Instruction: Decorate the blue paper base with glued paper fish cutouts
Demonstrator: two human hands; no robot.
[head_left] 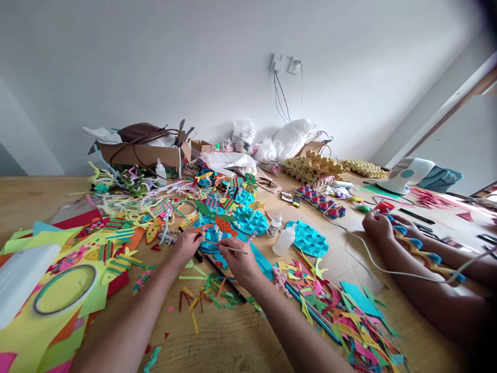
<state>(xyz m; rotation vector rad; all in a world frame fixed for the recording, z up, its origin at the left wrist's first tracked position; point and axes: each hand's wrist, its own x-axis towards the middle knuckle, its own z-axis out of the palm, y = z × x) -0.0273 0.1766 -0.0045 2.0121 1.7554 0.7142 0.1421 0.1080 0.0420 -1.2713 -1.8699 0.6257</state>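
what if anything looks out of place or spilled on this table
A white cable trails across the table and appears to cross a co-worker's forearm, which looks awkward. Paper scraps lie strewn right of the right hand, looking untidy.

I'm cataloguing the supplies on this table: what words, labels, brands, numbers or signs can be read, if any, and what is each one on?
None can be read with certainty.
Small white bottle: dark print on its label, too small and blurred to read.
White plastic bag: faint print, too blurred to read.
Small packet: a round red mark, any lettering too small to read.
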